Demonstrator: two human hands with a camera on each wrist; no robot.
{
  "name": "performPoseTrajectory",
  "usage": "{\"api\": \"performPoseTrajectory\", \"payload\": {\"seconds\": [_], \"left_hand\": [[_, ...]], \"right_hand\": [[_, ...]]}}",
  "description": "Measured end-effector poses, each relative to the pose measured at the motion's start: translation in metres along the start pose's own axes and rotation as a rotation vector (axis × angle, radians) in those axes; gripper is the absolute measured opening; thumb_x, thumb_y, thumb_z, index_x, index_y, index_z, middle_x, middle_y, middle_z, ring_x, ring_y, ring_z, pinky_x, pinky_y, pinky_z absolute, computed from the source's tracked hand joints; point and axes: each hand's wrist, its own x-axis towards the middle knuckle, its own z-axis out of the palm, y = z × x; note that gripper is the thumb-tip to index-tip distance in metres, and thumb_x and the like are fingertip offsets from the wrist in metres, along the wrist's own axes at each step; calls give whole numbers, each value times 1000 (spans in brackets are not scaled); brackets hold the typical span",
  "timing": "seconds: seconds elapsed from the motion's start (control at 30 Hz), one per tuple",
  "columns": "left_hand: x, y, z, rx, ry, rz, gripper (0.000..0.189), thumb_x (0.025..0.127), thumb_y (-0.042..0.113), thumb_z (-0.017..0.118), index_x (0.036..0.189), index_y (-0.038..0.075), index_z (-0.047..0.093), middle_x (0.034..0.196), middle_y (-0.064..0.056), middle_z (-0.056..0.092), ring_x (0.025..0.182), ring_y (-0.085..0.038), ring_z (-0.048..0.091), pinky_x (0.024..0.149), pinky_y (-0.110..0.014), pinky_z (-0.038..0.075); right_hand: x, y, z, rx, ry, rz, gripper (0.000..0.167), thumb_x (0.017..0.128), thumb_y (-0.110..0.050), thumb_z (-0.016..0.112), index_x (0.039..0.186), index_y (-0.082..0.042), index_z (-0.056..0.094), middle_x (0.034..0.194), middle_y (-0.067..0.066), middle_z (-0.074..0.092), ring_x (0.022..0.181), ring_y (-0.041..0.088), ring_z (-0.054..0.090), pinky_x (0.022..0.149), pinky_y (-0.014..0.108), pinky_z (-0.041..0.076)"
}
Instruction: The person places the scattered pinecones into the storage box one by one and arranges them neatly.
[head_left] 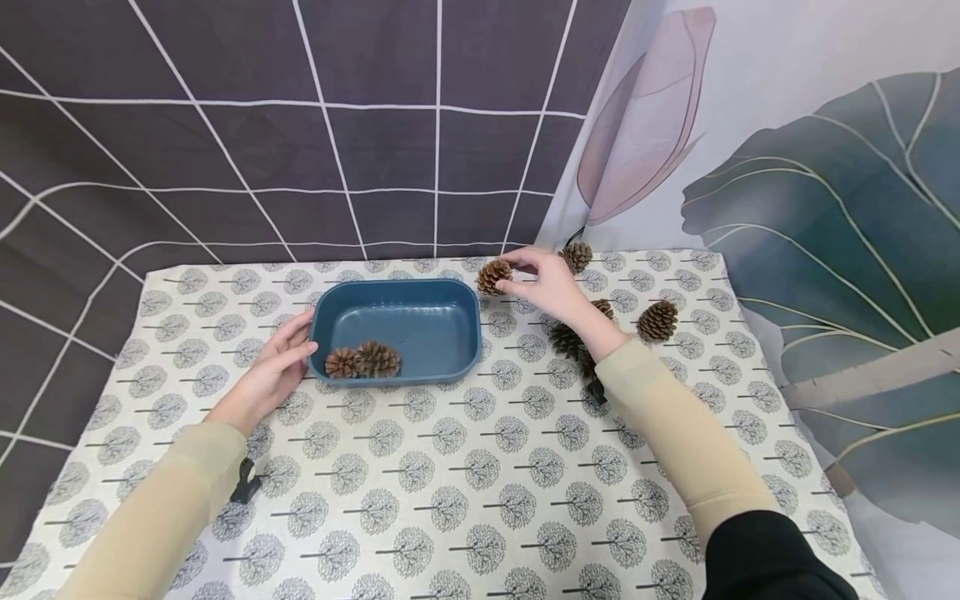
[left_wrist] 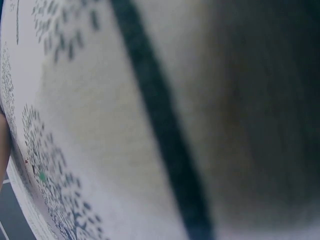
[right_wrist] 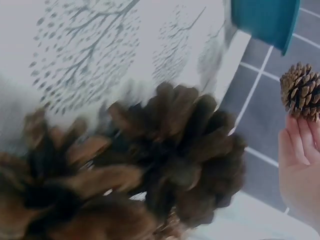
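In the head view, a blue rectangular basin (head_left: 405,287) stands on the patterned cloth. Two brown pine cones (head_left: 378,359) lie inside, at its front left corner. My left hand (head_left: 273,371) rests against the basin's left side, its thumb and fingertips at the rim. Just past the basin's right end, my right hand (head_left: 551,283) pinches a pine cone (head_left: 492,277) between thumb and fingers. The right wrist view also shows this pine cone (right_wrist: 302,90) at the fingertips, with the basin (right_wrist: 265,20) above it. In the left wrist view only blurred cloth (left_wrist: 100,130) fills most of the frame.
More pine cones lie to the right: one at the back (head_left: 576,257), one farther right (head_left: 657,321), and others (head_left: 567,340) partly hidden under my right forearm. A dark grid-patterned curtain (head_left: 375,150) hangs behind the table, and a leaf-print curtain (head_left: 832,208) hangs at the right.
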Motion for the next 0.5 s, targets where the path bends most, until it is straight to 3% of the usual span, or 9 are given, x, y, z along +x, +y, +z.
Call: {"api": "performPoseTrajectory", "payload": {"seconds": [0.13,0.2,0.5], "left_hand": [[1,0,0,-7,4,7,54,105,-1,56,152,25,49,141,23,63,131,2,56,128,-26,33],[1,-1,0,-14,4,11,53,105,-2,56,151,26,51,141,23,63,130,2,56,127,-25,35],[1,-1,1,-11,10,0,55,105,-2,55,153,26,49,141,25,62,132,3,54,137,-37,13]], "right_hand": [[-2,-12,6,2,-12,-29,50,93,-20,82,137,-3,68,141,18,69,132,37,64,119,51,50],[-3,-18,9,15,-25,-41,49,92,-19,82,137,-2,68,140,18,69,132,37,64,119,50,50],[-5,-31,31,45,-97,-101,46,92,-17,83,133,-2,70,138,18,70,130,34,65,119,44,51]]}}
